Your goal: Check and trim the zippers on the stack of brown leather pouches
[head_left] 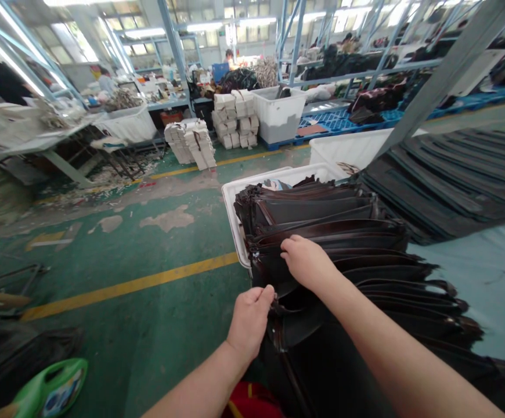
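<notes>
A long row of black leather-like pieces [317, 238], stacked on edge and overlapping, runs from a white bin [230, 212] toward me. My left hand [250, 316] is closed, its thumb and fingers pinching the near corner of one black piece [296, 328]. Farther up the row, my right hand [307, 261] has its fingers curled over the top edge of the pieces. Whether its fingertips grip one of them is hidden from this side. Brown strips show along several of the edges.
At right, dark flat panels [448, 174] lie in a pile beside a pale blue surface [491, 273]. A slanted metal post [448, 75] rises there. Bundled white stacks [235, 119] and a grey-white tub [278, 113] stand across the green floor. A green jug [52, 389] sits lower left.
</notes>
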Available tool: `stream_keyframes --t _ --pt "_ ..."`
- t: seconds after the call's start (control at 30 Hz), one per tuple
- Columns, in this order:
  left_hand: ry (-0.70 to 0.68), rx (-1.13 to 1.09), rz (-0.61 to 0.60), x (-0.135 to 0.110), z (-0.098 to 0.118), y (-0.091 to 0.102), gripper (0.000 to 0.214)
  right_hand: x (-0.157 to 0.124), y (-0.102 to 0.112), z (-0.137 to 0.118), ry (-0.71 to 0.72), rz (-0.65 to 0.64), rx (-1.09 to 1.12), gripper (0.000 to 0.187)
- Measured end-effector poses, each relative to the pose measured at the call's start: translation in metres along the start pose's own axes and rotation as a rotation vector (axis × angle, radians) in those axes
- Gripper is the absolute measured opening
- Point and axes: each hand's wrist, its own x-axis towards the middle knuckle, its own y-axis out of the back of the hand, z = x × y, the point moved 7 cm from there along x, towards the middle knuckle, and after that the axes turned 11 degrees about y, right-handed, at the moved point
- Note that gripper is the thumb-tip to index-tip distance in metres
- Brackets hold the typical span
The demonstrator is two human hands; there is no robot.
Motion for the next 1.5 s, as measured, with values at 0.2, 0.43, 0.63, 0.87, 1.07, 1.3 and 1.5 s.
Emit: stream_keyframes --t 0.2,0.43,0.63,0.87,1.07,1.3,1.5 --pt "-0.046 -0.035 0.257 0.021 0.005 0.029 0.030 -0.007 -0.012 -0.012 0.031 0.111 -0.123 0.011" --pt "-0.080 0.073 0.283 0.044 0.005 0.032 0.018 -0.023 -0.019 -0.017 0.018 0.187 -0.112 0.024" --pt "-0.102 0.139 0.245 0.031 0.010 0.024 0.007 -0.025 -0.020 -0.013 -0.039 0.209 -0.098 0.020" --pt "-0.050 -0.225 -0.006 0.037 0.028 -0.004 0.027 -0.027 -0.010 -0.009 -0.079 0.260 -0.062 0.028" --pt "0.003 -0.284 0.085 0.031 0.018 -0.006 0.030 -0.031 -0.004 -0.032 0.144 0.236 0.069 0.022" --pt "0.019 -0.243 0.214 0.029 0.012 -0.001 0.016 -0.041 -0.008 -0.050 0.180 0.208 0.086 0.020" --pt "0.036 -0.278 0.141 0.030 0.008 -0.002 0.018 -0.044 -0.012 -0.048 0.179 0.246 0.094 0.019"
